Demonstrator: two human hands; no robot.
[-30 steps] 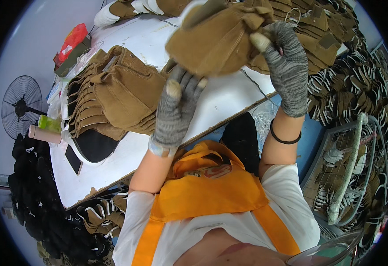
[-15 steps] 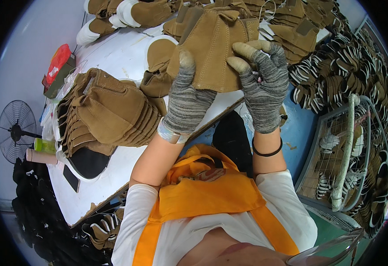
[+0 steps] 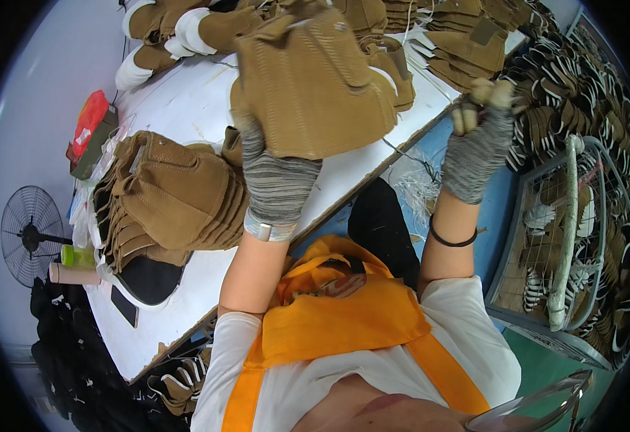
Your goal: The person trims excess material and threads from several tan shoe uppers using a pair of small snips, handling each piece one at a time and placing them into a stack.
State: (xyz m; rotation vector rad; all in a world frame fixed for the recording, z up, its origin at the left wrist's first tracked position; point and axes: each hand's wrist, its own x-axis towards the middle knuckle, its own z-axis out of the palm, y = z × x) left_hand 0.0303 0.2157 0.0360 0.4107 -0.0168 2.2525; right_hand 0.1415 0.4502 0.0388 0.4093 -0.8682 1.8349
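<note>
Brown stitched shoe upper is being gripped low by gloved left hand; gloved right hand is being held apart, half-curled. Stacked uppers are being supported by white worktable.

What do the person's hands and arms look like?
The left hand and right hand wear mottled grey knit gloves, the right with pale fingertip covers. The left wrist has a shiny band, the right forearm a thin black band. Both sleeves are white and short.
</note>
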